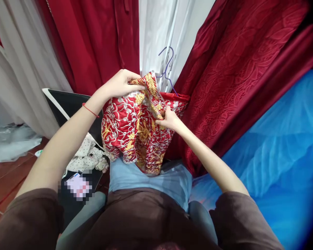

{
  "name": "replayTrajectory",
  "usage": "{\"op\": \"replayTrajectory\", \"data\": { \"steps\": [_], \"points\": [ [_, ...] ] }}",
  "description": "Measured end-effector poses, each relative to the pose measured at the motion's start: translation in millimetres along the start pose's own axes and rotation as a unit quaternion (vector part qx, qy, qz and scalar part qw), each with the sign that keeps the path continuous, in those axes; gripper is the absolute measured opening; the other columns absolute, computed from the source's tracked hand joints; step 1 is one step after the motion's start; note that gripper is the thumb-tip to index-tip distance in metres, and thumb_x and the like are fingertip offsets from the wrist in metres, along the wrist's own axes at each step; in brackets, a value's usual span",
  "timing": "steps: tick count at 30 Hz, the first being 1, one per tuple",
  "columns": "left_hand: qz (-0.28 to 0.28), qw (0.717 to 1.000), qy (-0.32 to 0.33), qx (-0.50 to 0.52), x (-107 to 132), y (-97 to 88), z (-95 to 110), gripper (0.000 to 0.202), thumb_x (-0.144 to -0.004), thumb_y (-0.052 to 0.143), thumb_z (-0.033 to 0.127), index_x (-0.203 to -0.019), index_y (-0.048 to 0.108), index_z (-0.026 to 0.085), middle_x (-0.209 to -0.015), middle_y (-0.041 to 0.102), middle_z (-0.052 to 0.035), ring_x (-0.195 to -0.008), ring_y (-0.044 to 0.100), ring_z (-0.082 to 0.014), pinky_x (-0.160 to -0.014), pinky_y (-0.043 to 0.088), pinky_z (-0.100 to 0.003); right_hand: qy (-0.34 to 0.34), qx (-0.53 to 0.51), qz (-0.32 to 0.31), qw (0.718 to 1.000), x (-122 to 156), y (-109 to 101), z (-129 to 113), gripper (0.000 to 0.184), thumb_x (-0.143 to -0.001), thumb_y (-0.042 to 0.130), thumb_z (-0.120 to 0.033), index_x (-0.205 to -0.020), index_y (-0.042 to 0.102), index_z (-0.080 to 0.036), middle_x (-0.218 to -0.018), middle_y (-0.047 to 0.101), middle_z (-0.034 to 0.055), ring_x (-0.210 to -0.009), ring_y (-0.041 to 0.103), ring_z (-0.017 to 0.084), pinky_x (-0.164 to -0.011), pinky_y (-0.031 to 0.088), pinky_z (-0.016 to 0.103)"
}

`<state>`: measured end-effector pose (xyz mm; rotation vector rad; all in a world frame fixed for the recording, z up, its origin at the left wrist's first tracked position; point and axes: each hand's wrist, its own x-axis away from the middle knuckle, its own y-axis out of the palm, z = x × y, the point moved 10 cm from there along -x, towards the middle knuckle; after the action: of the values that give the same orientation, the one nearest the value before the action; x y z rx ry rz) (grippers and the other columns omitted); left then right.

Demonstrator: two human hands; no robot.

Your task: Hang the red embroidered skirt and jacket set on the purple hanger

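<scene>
In front of my lap hangs a red jacket (122, 121) covered in silver and gold embroidery. My left hand (126, 83) is closed on its upper edge near the collar, thumb underneath. Lower and to the right, my right hand (168, 118) pinches the jacket's front edge, with its fingers partly behind the cloth. A purple wire hanger (169, 66) rises behind the jacket, its hook uppermost. The jacket hides the hanger's lower part. The lower hem of the jacket reaches the light blue cloth (146, 178) over my lap.
Dark red curtains or gowns (94, 41) hang behind and to the right. Blue tulle (284, 139) spreads at the far right. Left of my lap stands a black chair (67, 104) with a white edge, bearing dotted cloth (86, 156). White tulle (10, 142) lies on the tiled floor.
</scene>
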<state>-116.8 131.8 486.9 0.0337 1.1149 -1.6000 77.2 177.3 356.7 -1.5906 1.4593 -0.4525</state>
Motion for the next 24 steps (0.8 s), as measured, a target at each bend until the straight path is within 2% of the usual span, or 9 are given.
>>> {"op": "replayTrajectory", "data": {
  "steps": [3, 7, 9, 11, 14, 16, 19, 22, 24],
  "points": [
    [-0.050, 0.998, -0.015, 0.032, -0.4, 1.6, 5.0, 0.023, -0.077, 0.079, 0.024, -0.095, 0.076, 0.010, -0.088, 0.070, -0.0023, -0.093, 0.068, -0.0244, -0.080, 0.056, -0.035, 0.005, -0.109, 0.004, 0.994, -6.2, 2.2, 4.0, 0.052, -0.067, 0.068, -0.021, -0.114, 0.045, -0.019, -0.088, 0.066, 0.0051, -0.082, 0.065, 0.026, -0.078, 0.057, 0.044],
    [-0.082, 0.991, -0.055, 0.094, 3.2, -14.7, -4.6, 0.017, -0.081, 0.077, 0.022, -0.095, 0.076, 0.013, -0.089, 0.072, -0.0001, -0.103, 0.070, -0.0278, -0.091, 0.058, -0.043, -0.019, -0.273, -0.009, 0.962, -15.3, -24.5, -9.9, 0.037, -0.063, 0.060, -0.012, -0.097, 0.054, -0.022, -0.084, 0.068, 0.0015, -0.084, 0.068, 0.023, -0.078, 0.060, 0.040],
    [-0.088, 0.986, -0.066, 0.127, 5.1, -25.3, -11.1, 0.015, -0.083, 0.075, 0.021, -0.096, 0.076, 0.014, -0.088, 0.073, 0.0002, -0.111, 0.069, -0.0301, -0.098, 0.056, -0.049, -0.041, -0.294, -0.058, 0.953, -11.7, -41.4, -30.2, 0.022, -0.062, 0.062, -0.011, -0.081, 0.058, -0.021, -0.079, 0.069, 0.0016, -0.082, 0.069, 0.022, -0.078, 0.061, 0.039],
    [-0.071, 0.982, -0.070, 0.158, 5.5, -37.3, -16.2, 0.017, -0.083, 0.077, 0.020, -0.098, 0.075, 0.013, -0.087, 0.075, -0.0019, -0.118, 0.065, -0.0339, -0.105, 0.051, -0.056, -0.059, -0.291, -0.117, 0.948, -3.3, -59.1, -53.2, 0.014, -0.062, 0.069, -0.011, -0.070, 0.060, -0.019, -0.073, 0.069, 0.0008, -0.074, 0.070, 0.021, -0.073, 0.062, 0.039],
    [-0.017, 0.977, -0.063, 0.204, 3.0, -53.3, -18.0, 0.019, -0.083, 0.078, 0.024, -0.099, 0.074, 0.015, -0.084, 0.076, -0.0058, -0.129, 0.058, -0.0387, -0.112, 0.044, -0.062, -0.105, -0.269, -0.221, 0.932, 12.5, -79.8, -90.1, 0.020, -0.059, 0.080, -0.010, -0.069, 0.064, -0.014, -0.080, 0.074, -0.0017, -0.077, 0.072, 0.019, -0.075, 0.061, 0.035],
    [-0.003, 0.974, -0.053, 0.221, -0.5, -56.0, -14.4, 0.020, -0.086, 0.075, 0.031, -0.100, 0.074, 0.018, -0.087, 0.077, -0.0061, -0.133, 0.055, -0.0384, -0.114, 0.042, -0.061, -0.123, -0.256, -0.235, 0.930, 14.6, -95.1, -103.9, 0.020, -0.066, 0.082, -0.019, -0.072, 0.064, -0.011, -0.089, 0.075, -0.0035, -0.084, 0.073, 0.016, -0.077, 0.060, 0.031],
    [-0.014, 0.973, -0.032, 0.226, -9.0, -50.4, -6.1, 0.028, -0.085, 0.072, 0.041, -0.108, 0.073, 0.025, -0.099, 0.078, -0.0033, -0.136, 0.053, -0.0339, -0.116, 0.042, -0.056, -0.174, -0.271, -0.197, 0.926, 7.5, -116.1, -119.3, 0.027, -0.073, 0.080, -0.033, -0.073, 0.065, -0.011, -0.095, 0.076, -0.0046, -0.095, 0.072, 0.015, -0.082, 0.058, 0.028],
    [0.003, 0.975, -0.010, 0.222, -18.2, -43.8, -3.3, 0.038, -0.081, 0.073, 0.047, -0.116, 0.067, 0.033, -0.111, 0.076, 0.0035, -0.135, 0.053, -0.0275, -0.118, 0.041, -0.049, -0.292, -0.315, -0.127, 0.894, 1.7, -135.6, -139.4, 0.034, -0.061, 0.088, -0.040, -0.075, 0.068, -0.017, -0.094, 0.077, -0.0067, -0.103, 0.071, 0.018, -0.091, 0.057, 0.028],
    [0.013, 0.971, 0.006, 0.239, -21.9, -34.1, -3.4, 0.045, -0.081, 0.074, 0.048, -0.122, 0.062, 0.033, -0.119, 0.074, 0.0062, -0.133, 0.055, -0.0250, -0.118, 0.042, -0.047, -0.331, -0.310, -0.060, 0.889, -5.3, -143.2, -144.3, 0.033, -0.061, 0.087, -0.047, -0.075, 0.070, -0.022, -0.096, 0.077, -0.0087, -0.115, 0.068, 0.021, -0.094, 0.055, 0.027]
  ]
}}
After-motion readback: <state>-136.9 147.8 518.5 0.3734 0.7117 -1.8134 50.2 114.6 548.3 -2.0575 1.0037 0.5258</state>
